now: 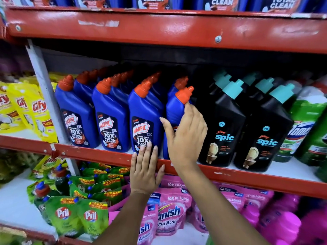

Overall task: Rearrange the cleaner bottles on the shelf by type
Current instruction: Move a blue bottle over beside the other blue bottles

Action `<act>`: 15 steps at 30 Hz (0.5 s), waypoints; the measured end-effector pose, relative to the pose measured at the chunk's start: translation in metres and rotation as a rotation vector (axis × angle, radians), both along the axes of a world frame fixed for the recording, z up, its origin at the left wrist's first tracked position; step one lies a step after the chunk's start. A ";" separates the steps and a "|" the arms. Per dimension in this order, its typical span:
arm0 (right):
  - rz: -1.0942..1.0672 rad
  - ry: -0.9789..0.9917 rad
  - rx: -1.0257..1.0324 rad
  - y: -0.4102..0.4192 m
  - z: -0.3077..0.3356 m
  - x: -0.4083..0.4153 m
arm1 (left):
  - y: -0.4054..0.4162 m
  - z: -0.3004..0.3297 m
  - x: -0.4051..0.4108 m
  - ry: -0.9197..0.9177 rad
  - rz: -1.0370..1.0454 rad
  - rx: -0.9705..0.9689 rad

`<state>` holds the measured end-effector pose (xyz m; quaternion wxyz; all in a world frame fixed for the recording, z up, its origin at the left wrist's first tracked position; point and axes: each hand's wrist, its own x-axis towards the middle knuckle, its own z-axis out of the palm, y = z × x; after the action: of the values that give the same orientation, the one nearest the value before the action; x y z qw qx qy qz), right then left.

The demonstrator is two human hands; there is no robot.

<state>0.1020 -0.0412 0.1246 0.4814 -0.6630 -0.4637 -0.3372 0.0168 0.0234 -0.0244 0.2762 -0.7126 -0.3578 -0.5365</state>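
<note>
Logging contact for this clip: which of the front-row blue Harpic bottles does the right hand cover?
The rightmost blue Harpic bottle, next to the black Spic bottles. The right hand hides its label; the other three front labels read clearly.

Both forearms reaching up from the lower edge. Left hand (145, 171) flat, palm forward, fingers (149, 152) straight and close together, pointing up. Right hand (185, 137) higher, open and slightly cupped, thumb spread out to the left, fingertips raised, wrist bent back, nothing clasped
</note>
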 end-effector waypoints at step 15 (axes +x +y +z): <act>0.220 -0.090 -0.243 -0.100 -0.079 0.032 | -0.001 -0.002 0.000 0.014 0.025 -0.023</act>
<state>0.1341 -0.1410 0.0459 0.4106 -0.6458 -0.5918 -0.2532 0.0170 0.0221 -0.0265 0.2773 -0.7149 -0.3707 -0.5240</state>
